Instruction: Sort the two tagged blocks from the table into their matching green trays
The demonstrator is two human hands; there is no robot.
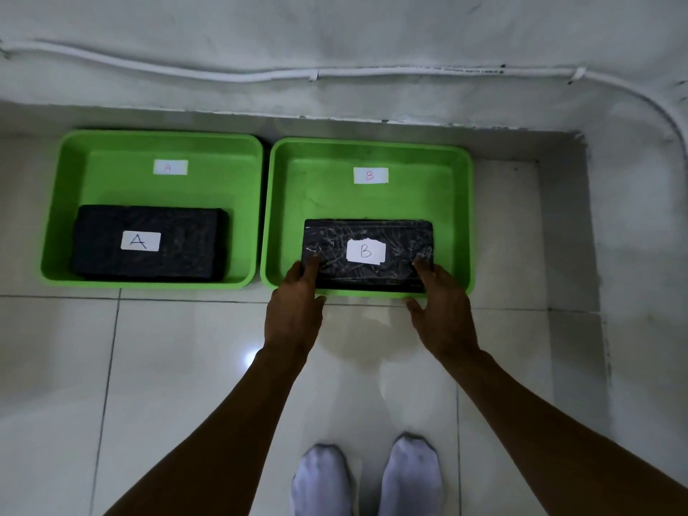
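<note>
As hands (pixel 368 303) grip, block B (pixel 366 255) lengthwise left-right

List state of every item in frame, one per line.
Block A: lying flat in tray A, tag up, untouched.
Block B: in tray B, tag up, gripped at both ends.
Tray A: on the floor, holding block A.
Tray B: beside tray A, holding block B.
Left hand: on block B's left end.
Right hand: on block B's right end.

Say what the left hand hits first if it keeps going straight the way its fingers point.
The left hand already touches the B block at its near-left corner. Past that, probably bare floor of the B tray; depth is unclear.
</note>
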